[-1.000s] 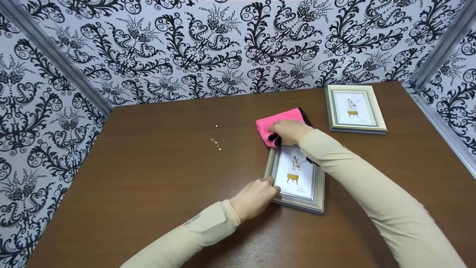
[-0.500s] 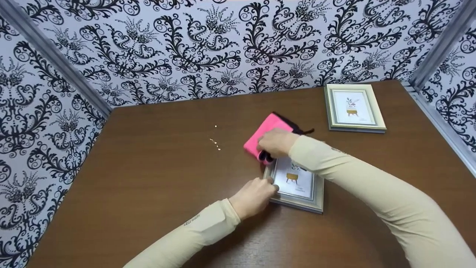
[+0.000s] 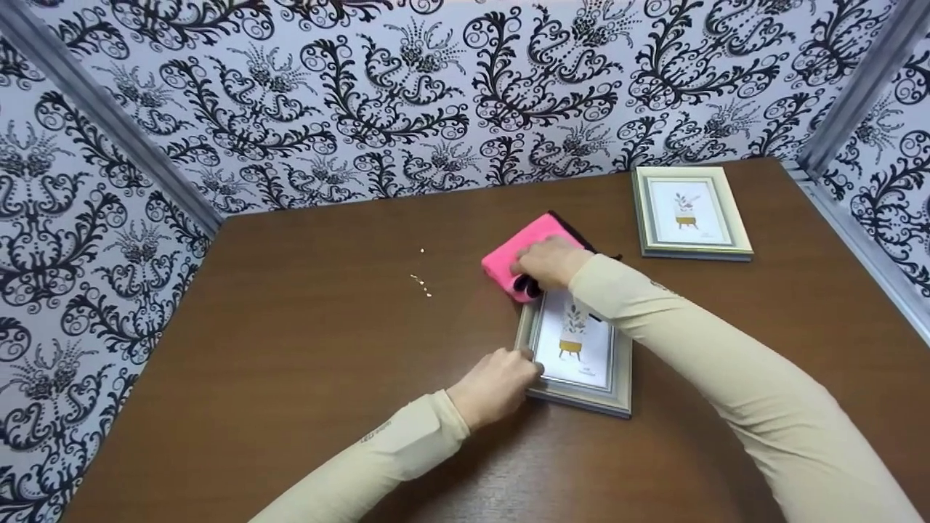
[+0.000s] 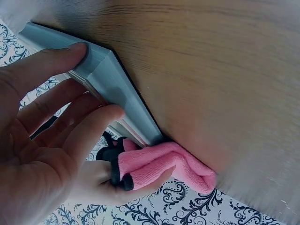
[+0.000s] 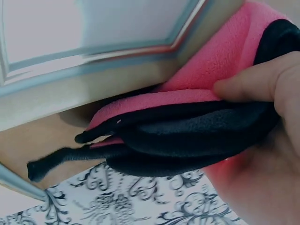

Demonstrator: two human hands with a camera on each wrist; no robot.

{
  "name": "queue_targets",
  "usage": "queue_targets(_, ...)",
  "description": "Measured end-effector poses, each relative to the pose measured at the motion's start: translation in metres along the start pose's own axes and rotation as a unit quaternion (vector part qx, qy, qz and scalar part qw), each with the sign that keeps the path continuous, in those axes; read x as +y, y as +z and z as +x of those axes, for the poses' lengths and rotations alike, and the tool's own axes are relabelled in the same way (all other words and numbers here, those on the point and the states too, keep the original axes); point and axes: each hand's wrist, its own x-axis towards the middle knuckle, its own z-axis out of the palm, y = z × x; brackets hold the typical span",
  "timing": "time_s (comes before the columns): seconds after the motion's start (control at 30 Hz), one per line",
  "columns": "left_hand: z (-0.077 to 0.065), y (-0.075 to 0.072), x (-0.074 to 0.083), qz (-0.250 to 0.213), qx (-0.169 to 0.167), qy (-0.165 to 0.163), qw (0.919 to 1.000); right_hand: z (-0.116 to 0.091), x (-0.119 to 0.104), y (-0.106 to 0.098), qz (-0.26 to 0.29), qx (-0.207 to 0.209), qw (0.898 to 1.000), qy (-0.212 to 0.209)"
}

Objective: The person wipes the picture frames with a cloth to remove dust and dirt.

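A picture frame [image 3: 621, 367] with a plant print lies flat on the brown table. My left hand [image 3: 498, 385] grips its near left corner; in the left wrist view the thumb lies on one side edge and a finger on the adjoining one. My right hand [image 3: 552, 261] holds a folded pink cloth [image 3: 508, 261] with black trim at the frame's far left corner. In the right wrist view, the cloth's pink side [image 5: 215, 56] lies against the frame's edge, and its black folds hang between thumb and palm. The right forearm hides the frame's far right part.
A second picture frame [image 3: 690, 211] with a similar print lies at the back right of the table [image 3: 305, 349]. Several small pale bits [image 3: 422, 283] are scattered left of the cloth. Patterned walls [image 3: 407, 94] stand behind and at both sides.
The cloth and right hand move toward me along the frame's left edge, then back toward its far left corner. The left hand and the frame stay in place.
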Motion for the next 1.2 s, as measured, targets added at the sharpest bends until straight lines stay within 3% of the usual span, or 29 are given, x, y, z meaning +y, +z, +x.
queue_targets(0.13, 0.002, 0.002, 0.004, -0.001, 0.0, -0.001, 1.0, -0.003, 0.012, 0.005, 0.016, 0.014, 0.999, 0.03)
queue_targets(0.27, 0.002, 0.006, 0.007, -0.001, 0.006, -0.002, 1.0, -0.015, 0.022, 0.003, 0.04, 0.042, 0.998, 0.031)
queue_targets(0.53, 0.01, 0.005, 0.0, -0.012, 0.014, -0.03, 0.9994, -0.071, 0.032, -0.021, 0.11, 0.128, 0.985, 0.046)
queue_targets(0.73, 0.02, 0.002, -0.018, -0.045, 0.014, -0.059, 0.9971, -0.119, 0.045, -0.033, 0.12, 0.161, 0.978, 0.059)
queue_targets(0.9, 0.027, 0.004, -0.038, -0.065, 0.02, -0.087, 0.9939, -0.152, 0.057, -0.032, 0.115, 0.201, 0.972, 0.045)
queue_targets(1.2, 0.052, 0.007, -0.081, -0.089, 0.002, -0.171, 0.9813, -0.186, 0.051, -0.017, 0.096, 0.22, 0.97, 0.039)
